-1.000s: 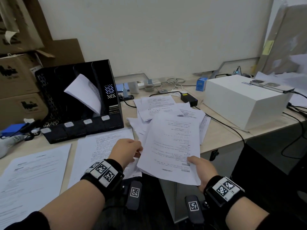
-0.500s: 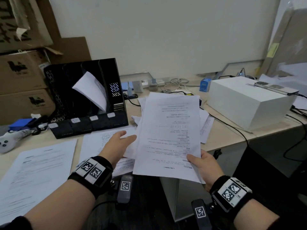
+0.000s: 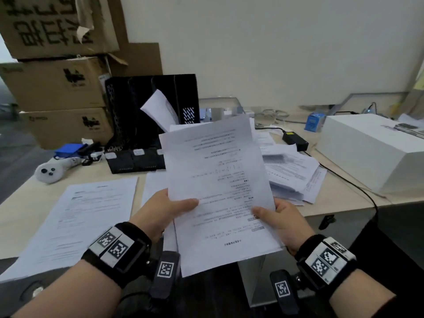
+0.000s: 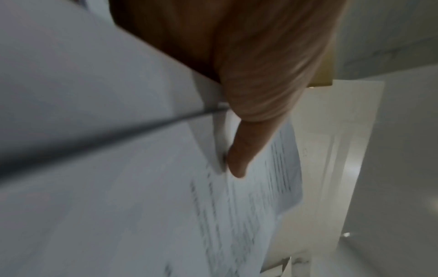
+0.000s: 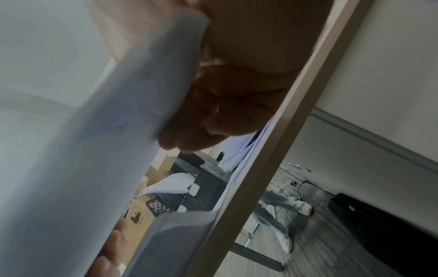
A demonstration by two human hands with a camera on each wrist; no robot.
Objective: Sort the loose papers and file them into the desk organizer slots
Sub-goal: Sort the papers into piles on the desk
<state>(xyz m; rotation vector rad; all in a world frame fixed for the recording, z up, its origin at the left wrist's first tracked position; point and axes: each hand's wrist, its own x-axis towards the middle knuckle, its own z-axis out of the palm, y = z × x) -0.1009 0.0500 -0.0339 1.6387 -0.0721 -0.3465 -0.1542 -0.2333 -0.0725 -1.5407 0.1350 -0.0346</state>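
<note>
Both hands hold a printed sheet (image 3: 218, 184) up in front of me, above the desk's near edge. My left hand (image 3: 165, 210) pinches its left edge, thumb on top, as the left wrist view shows on the sheet (image 4: 237, 206). My right hand (image 3: 282, 221) grips the lower right edge, with its fingers (image 5: 189, 138) curled behind the sheet (image 5: 94, 150). The black desk organizer (image 3: 149, 125) stands at the back left with one white paper (image 3: 160, 109) leaning in a slot. A loose pile of papers (image 3: 291, 171) lies to the right of the held sheet.
Two printed sheets (image 3: 87, 216) lie flat on the desk at the left. A white box (image 3: 371, 152) stands at the right, with a black power adapter (image 3: 294, 138) and cable beside it. Cardboard boxes (image 3: 57, 88) are stacked at the left; a white controller (image 3: 52, 171) lies near them.
The sheet has been lifted off the pile and tilted upright toward me. My left hand has moved from the desk onto its left edge; the right hand keeps its hold.
</note>
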